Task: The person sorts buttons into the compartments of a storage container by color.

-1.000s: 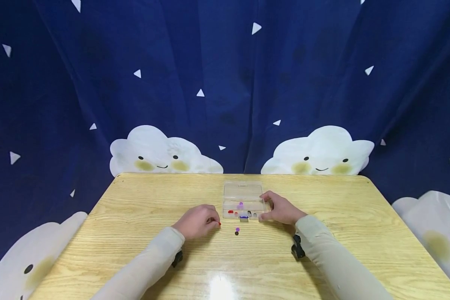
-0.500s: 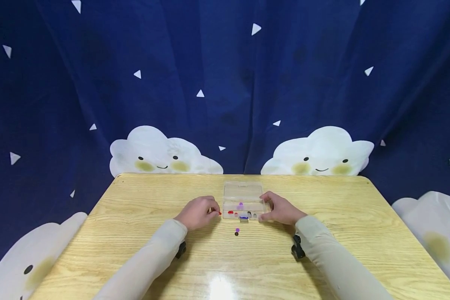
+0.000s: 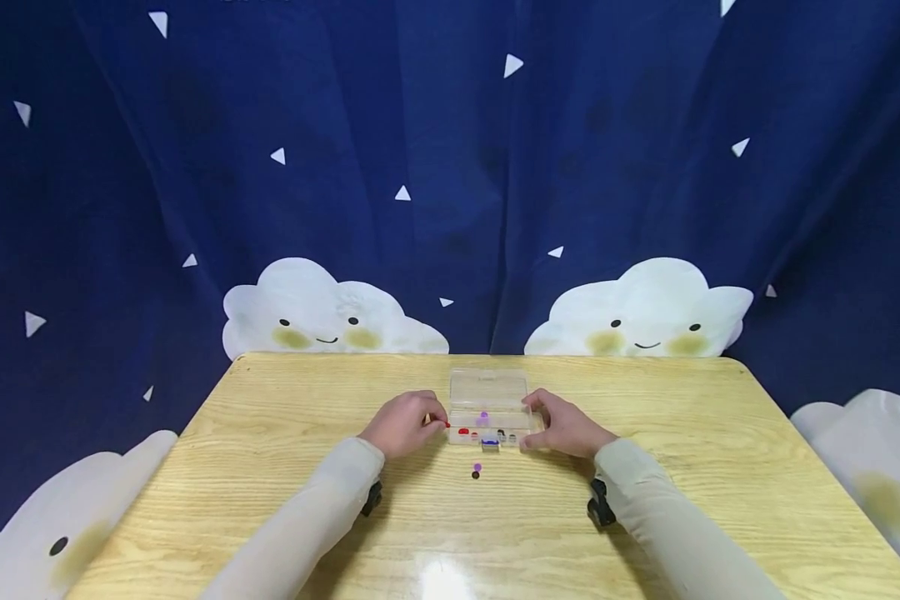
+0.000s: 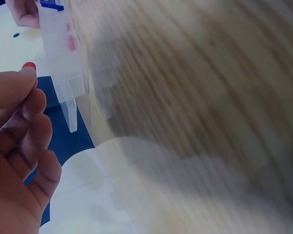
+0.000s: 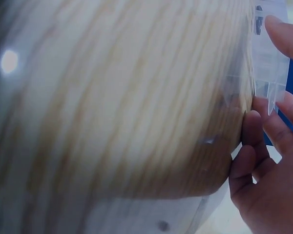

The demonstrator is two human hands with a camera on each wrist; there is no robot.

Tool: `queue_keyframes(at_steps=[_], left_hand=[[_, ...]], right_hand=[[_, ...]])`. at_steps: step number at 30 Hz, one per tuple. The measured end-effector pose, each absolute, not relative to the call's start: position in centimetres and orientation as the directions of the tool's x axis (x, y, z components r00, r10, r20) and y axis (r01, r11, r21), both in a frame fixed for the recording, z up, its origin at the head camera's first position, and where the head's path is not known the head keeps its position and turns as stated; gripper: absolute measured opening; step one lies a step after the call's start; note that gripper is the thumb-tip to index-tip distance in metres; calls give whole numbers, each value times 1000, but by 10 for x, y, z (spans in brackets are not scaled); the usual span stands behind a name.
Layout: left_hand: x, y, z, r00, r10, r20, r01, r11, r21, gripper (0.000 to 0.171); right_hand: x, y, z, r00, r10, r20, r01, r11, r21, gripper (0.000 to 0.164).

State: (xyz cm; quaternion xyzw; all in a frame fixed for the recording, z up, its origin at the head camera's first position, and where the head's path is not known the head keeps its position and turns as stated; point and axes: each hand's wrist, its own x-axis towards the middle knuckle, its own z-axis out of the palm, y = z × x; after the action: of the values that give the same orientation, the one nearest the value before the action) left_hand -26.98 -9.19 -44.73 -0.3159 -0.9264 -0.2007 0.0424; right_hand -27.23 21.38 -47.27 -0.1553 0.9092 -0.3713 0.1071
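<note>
A clear plastic box (image 3: 461, 418) lies on the table with its lid (image 3: 487, 387) raised at the back and a blue latch (image 3: 490, 442) at its front. Small red, purple and dark pieces show inside. My left hand (image 3: 407, 425) pinches a small red round piece (image 4: 29, 65) between thumb and index finger, right at the box's left end; its other fingers curl loosely. My right hand (image 3: 565, 426) holds the right end of the box, thumb at the front and fingers behind. On the table before the box lie a purple piece (image 3: 477, 467) and a black piece (image 3: 476, 475).
The wooden table (image 3: 585, 533) has rounded far corners. Behind it hangs a dark blue curtain (image 3: 450, 167) with white triangles and smiling clouds. A black wrist device (image 3: 600, 504) sits under each sleeve.
My left hand has moved from the table in front up to the box's left end, carrying the red piece. My right hand keeps its hold on the box. The head view has tilted slightly.
</note>
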Motion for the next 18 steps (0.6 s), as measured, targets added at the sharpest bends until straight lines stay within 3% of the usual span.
queue_keyframes(at_steps=[18], left_hand=[[-276, -77, -440, -796, 582, 165, 602, 736, 309, 9]], right_hand=[[-270, 214, -470, -927, -365, -92, -200, 685, -701, 65]])
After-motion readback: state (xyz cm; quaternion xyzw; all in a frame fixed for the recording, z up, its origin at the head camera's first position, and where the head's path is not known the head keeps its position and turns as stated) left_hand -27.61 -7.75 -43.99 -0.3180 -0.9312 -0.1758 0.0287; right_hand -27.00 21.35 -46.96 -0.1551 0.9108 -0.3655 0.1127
